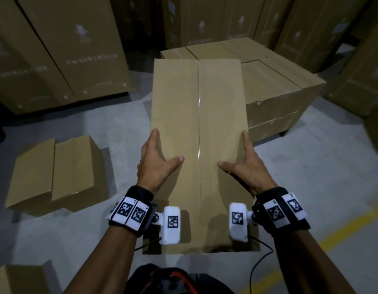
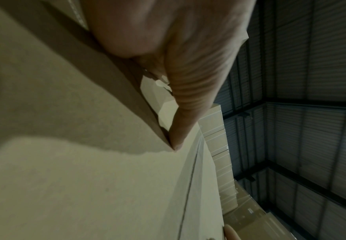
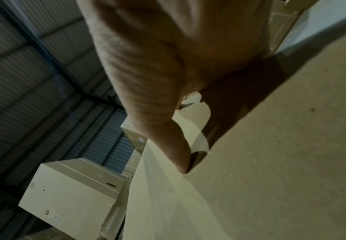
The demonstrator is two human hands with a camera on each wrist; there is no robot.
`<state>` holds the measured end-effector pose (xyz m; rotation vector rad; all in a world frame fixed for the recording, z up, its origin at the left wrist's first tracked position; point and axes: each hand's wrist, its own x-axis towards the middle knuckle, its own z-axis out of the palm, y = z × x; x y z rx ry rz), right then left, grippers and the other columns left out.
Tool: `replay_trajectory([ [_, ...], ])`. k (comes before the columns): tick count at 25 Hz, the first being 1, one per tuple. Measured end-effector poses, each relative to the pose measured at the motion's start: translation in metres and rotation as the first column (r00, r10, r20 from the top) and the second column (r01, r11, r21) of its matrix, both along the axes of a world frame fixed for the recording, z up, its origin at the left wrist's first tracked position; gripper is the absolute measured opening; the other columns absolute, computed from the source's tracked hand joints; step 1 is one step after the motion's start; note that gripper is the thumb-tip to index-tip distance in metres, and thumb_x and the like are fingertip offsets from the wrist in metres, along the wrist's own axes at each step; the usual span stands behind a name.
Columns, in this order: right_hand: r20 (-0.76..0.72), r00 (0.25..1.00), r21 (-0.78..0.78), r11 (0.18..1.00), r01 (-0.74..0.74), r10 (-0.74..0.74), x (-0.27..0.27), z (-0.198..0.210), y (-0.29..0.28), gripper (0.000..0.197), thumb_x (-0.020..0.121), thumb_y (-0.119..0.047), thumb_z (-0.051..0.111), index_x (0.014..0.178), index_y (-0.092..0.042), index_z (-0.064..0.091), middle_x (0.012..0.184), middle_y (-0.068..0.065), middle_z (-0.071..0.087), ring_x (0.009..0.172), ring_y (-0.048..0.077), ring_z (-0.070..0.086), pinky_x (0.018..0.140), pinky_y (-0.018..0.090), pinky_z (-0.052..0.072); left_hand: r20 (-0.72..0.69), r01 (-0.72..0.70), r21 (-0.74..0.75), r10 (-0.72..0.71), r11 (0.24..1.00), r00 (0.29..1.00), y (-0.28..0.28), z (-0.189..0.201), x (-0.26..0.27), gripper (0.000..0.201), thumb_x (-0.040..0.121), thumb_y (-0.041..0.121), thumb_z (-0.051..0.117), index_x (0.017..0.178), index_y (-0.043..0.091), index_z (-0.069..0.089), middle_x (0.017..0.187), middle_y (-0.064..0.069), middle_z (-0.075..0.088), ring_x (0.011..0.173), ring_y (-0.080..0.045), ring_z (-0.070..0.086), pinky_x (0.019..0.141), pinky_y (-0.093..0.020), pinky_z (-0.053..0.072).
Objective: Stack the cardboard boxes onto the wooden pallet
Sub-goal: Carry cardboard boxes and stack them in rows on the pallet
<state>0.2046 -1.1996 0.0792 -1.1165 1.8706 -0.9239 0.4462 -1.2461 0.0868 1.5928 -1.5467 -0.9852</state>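
Head view: cardboard box points lengthwise away toward stacked boxes; left hand and right hand press its sides, grip flat-fingered; floor boxes lie left.

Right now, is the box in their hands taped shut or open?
Shut: the box has its top flaps meeting, with glossy tape running along the seam.

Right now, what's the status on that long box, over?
Left hand and right hand press the long box at its sides, thumbs on top. Stacked boxes just ahead-right. Loose boxes on floor, left side.
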Motion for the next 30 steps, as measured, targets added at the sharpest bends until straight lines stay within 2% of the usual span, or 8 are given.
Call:
replay_trajectory([
  [3, -0.020, 1.000, 0.008, 1.000, -0.003, 0.004, -0.027, -0.002, -0.016, 0.125, 0.053, -0.059, 0.080, 0.144, -0.065, -0.004, 0.159, 0.004, 0.031, 0.139, 0.030, 0.039, 0.109, 0.054, 0.042, -0.005, -0.007, 0.004, 0.007, 1.000, 1.000, -0.016, -0.003, -0.025, 0.103, 0.076, 0.037, 0.083, 0.155, 0.042, 0.017, 0.160, 0.007, 0.021, 0.143, -0.022, 0.030, 0.115, -0.046, 0.032],
  [6, -0.013, 1.000, 0.019, 1.000, -0.003, 0.004, -0.042, -0.007, -0.043, 0.126, 0.047, -0.063, 0.078, 0.144, -0.065, -0.003, 0.158, 0.005, 0.032, 0.138, 0.031, 0.040, 0.109, 0.053, 0.043, 0.001, -0.013, 0.017, 0.013, 1.000, 1.000, -0.041, -0.012, -0.040, 0.103, 0.076, 0.038, 0.083, 0.155, 0.041, 0.017, 0.161, 0.007, 0.020, 0.143, -0.022, 0.030, 0.115, -0.046, 0.031],
  [10, -0.012, 1.000, 0.053, 0.999, 0.012, -0.011, -0.059, -0.021, -0.094, 0.123, 0.055, -0.055, 0.082, 0.145, -0.064, -0.001, 0.159, 0.004, 0.031, 0.141, 0.031, 0.037, 0.111, 0.054, 0.040, 0.002, -0.009, 0.040, 0.009, 0.999, 1.000, -0.095, -0.029, -0.057, 0.103, 0.076, 0.039, 0.083, 0.155, 0.040, 0.017, 0.160, 0.006, 0.022, 0.143, -0.022, 0.030, 0.115, -0.048, 0.032],
  [14, -0.069, 0.997, 0.076, 0.997, 0.030, -0.025, -0.077, -0.034, -0.174, 0.117, 0.071, -0.046, 0.084, 0.152, -0.054, 0.001, 0.162, 0.002, 0.028, 0.144, 0.030, 0.032, 0.115, 0.052, 0.034, 0.011, 0.005, 0.077, -0.006, 0.997, 1.000, -0.179, -0.048, -0.076, 0.102, 0.076, 0.039, 0.082, 0.155, 0.038, 0.017, 0.160, 0.002, 0.024, 0.141, -0.023, 0.032, 0.115, -0.048, 0.031],
  [17, -0.118, 0.993, 0.143, 0.989, 0.023, -0.006, -0.090, -0.036, -0.241, 0.113, 0.077, -0.043, 0.081, 0.156, -0.047, -0.001, 0.163, 0.003, 0.026, 0.146, 0.031, 0.029, 0.118, 0.049, 0.030, 0.024, 0.029, 0.151, -0.033, 0.988, 0.999, -0.246, -0.058, -0.091, 0.101, 0.078, 0.041, 0.080, 0.155, 0.037, 0.015, 0.160, -0.001, 0.022, 0.140, -0.026, 0.034, 0.114, -0.043, 0.032],
  [23, -0.145, 0.988, 0.229, 0.973, -0.015, 0.049, -0.118, -0.044, -0.341, 0.112, 0.079, -0.040, 0.081, 0.159, -0.035, 0.003, 0.160, 0.011, 0.031, 0.143, 0.034, 0.034, 0.115, 0.045, 0.034, 0.072, 0.088, 0.256, -0.110, 0.963, 0.991, -0.346, -0.075, -0.119, 0.099, 0.081, 0.044, 0.077, 0.156, 0.035, 0.013, 0.159, -0.005, 0.021, 0.138, -0.031, 0.037, 0.108, -0.039, 0.034],
  [27, -0.139, 0.990, 0.300, 0.954, 0.009, 0.035, -0.144, -0.058, -0.398, 0.109, 0.080, -0.038, 0.080, 0.158, -0.038, 0.005, 0.154, 0.018, 0.038, 0.138, 0.037, 0.040, 0.112, 0.046, 0.038, 0.082, 0.090, 0.324, -0.123, 0.942, 0.989, -0.397, -0.094, -0.146, 0.100, 0.082, 0.047, 0.075, 0.156, 0.035, 0.010, 0.159, -0.005, 0.019, 0.138, -0.032, 0.037, 0.110, -0.041, 0.036],
  [30, -0.156, 0.985, 0.320, 0.947, -0.022, 0.076, -0.170, -0.076, -0.442, 0.108, 0.081, -0.036, 0.080, 0.159, -0.032, 0.007, 0.156, 0.018, 0.036, 0.139, 0.036, 0.039, 0.110, 0.043, 0.037, 0.107, 0.075, 0.367, -0.122, 0.927, 0.987, -0.430, -0.112, -0.172, 0.097, 0.083, 0.051, 0.072, 0.156, 0.035, 0.010, 0.157, -0.006, 0.019, 0.136, -0.033, 0.039, 0.110, -0.043, 0.038],
])
